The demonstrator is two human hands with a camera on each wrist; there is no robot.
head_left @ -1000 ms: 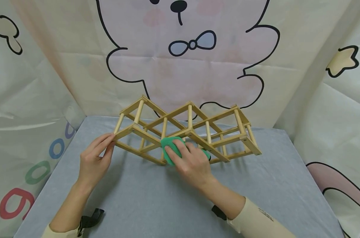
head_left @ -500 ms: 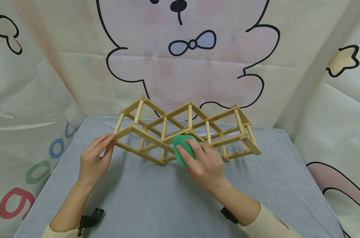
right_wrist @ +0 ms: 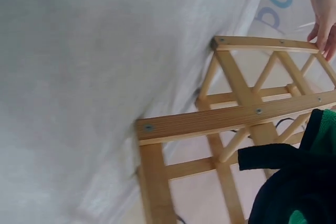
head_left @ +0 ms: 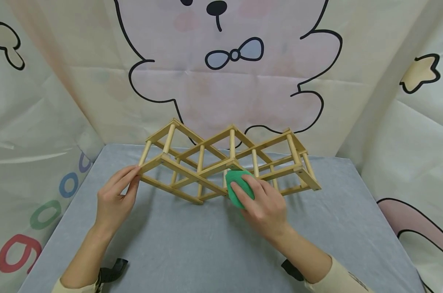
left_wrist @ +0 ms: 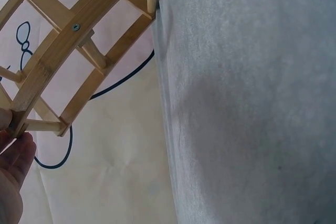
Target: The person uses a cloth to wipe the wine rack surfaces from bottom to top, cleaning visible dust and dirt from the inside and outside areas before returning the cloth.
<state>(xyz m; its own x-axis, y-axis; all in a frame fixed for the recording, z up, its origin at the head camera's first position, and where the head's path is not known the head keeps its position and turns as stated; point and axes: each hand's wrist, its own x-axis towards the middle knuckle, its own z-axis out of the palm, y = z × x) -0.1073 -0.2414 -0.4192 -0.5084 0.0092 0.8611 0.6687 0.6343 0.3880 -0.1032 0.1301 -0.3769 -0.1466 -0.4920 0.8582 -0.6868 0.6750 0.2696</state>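
Note:
A slatted wooden rack (head_left: 194,176), like a folding wine rack with dowels and screwed joints, stands in a zigzag on the table. At its left end corner, my left hand (head_left: 113,195) pinches a slat between thumb and fingers; the left wrist view shows the fingertips (left_wrist: 21,156) there. My right hand (head_left: 263,205) grips a green cloth (head_left: 237,176) against the front of the rack, right of the middle. Black edging (right_wrist: 286,182) shows on the cloth in the right wrist view. The cloth and hand hide part of the front slats.
A grey-blue cloth covers the table (head_left: 192,252). Close behind the rack hangs a pale printed backdrop (head_left: 221,89), with similar sheets on both sides. Black straps (head_left: 113,270) are worn at the wrists.
My right hand has slid to the right and slightly down along the front slats with the green cloth. My left hand keeps its hold on the corner, and the rack stays in place.

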